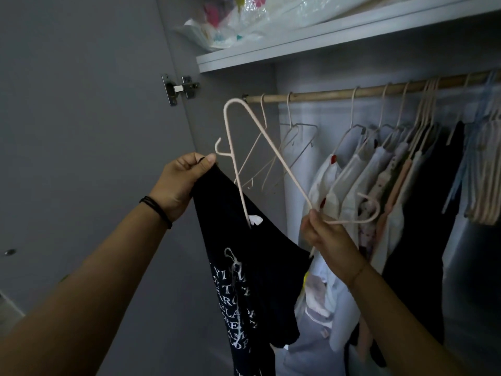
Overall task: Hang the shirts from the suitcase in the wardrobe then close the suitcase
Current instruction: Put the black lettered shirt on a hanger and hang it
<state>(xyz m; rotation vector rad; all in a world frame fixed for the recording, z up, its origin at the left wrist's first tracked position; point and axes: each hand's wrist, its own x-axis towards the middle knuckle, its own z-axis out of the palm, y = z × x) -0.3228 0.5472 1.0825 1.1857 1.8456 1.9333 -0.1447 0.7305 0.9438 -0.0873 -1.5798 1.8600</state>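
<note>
A black shirt (pixel 260 272) with white lettering hangs from my left hand (pixel 180 183), which pinches its shoulder or collar edge in front of the open wardrobe. My right hand (pixel 322 232) grips a pale pink hanger (pixel 273 150) near its hook end. The hanger is tilted, and one arm of it goes down into the shirt's neck opening by the white label. The wooden rail (pixel 339 93) runs across above both hands. The suitcase is not in view.
Two or three bare hangers (pixel 291 137) hang at the rail's left end. Several white, pink and black garments (pixel 379 180) fill the rail to the right. A shelf (pixel 298 47) with plastic-wrapped items sits above. The grey wardrobe door (pixel 81 118) stands open on the left.
</note>
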